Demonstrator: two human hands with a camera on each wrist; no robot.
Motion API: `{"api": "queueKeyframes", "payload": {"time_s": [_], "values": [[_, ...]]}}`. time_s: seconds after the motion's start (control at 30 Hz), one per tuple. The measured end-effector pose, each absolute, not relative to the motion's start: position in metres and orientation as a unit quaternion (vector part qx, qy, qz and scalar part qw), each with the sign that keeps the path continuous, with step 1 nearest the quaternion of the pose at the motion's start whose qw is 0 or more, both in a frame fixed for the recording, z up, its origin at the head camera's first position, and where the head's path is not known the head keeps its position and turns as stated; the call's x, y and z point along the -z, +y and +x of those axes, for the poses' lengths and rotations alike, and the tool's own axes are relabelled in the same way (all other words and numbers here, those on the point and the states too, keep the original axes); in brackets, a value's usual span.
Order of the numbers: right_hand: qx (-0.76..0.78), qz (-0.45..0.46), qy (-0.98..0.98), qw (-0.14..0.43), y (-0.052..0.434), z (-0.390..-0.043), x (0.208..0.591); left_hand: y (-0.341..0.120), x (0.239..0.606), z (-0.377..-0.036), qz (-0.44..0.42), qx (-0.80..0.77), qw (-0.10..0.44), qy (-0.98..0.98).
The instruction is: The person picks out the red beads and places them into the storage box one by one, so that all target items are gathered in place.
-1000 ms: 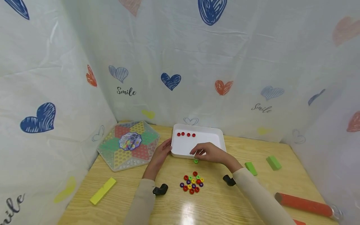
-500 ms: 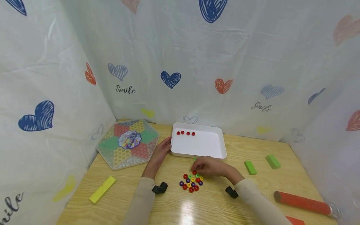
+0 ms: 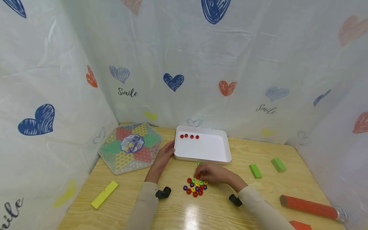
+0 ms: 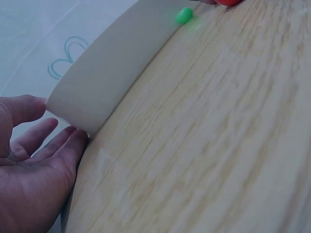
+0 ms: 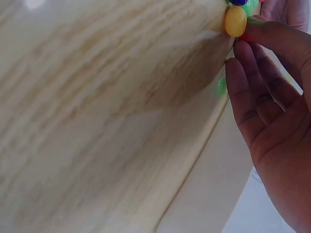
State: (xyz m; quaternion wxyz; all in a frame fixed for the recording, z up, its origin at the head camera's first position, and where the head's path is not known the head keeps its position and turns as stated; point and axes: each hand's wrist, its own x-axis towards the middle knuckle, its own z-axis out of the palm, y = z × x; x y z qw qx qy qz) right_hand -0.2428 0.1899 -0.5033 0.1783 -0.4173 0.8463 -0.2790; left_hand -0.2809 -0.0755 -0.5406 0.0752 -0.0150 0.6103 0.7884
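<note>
Fingers of the right hand (image 3: 211,172) pinch a bead in the pile (image 3: 195,186); the left hand (image 3: 164,156) rests spread against the tray (image 3: 227,150).

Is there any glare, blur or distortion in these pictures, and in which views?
Head view: a bright glare patch on the table near the beads, and fisheye bending of the curtain. Left wrist view: the wood grain is soft and blurred. Right wrist view: the right hand casts a shadow on the blurred wood.

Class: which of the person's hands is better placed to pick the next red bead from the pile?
Right hand: its fingertips already touch the pile of small coloured plastic beads. Left hand rests against the white rectangular plastic tray.
</note>
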Motion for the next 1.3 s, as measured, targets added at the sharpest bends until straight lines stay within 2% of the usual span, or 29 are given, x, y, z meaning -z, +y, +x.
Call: {"api": "queueKeyframes", "payload": {"time_s": [0.4,0.57,0.83,1.07,1.3], "values": [[0.353,-0.387,0.837,0.161,0.193,-0.242,0.5,-0.077,0.542,-0.283,-0.011,-0.791,0.073,0.607],[0.378,-0.379,0.835,0.128,0.199,-0.247,0.49,-0.077,0.541,-0.283,-0.009,-0.79,0.07,0.609],[0.416,-0.348,0.833,0.112,0.212,-0.253,0.465,-0.075,0.539,-0.279,-0.007,-0.791,0.069,0.608],[0.433,-0.307,0.841,0.107,0.232,-0.289,0.471,-0.076,0.539,-0.277,-0.001,-0.783,0.067,0.618],[0.438,-0.244,0.858,0.112,0.234,-0.319,0.461,-0.076,0.54,-0.277,0.009,-0.785,0.07,0.616]]}}
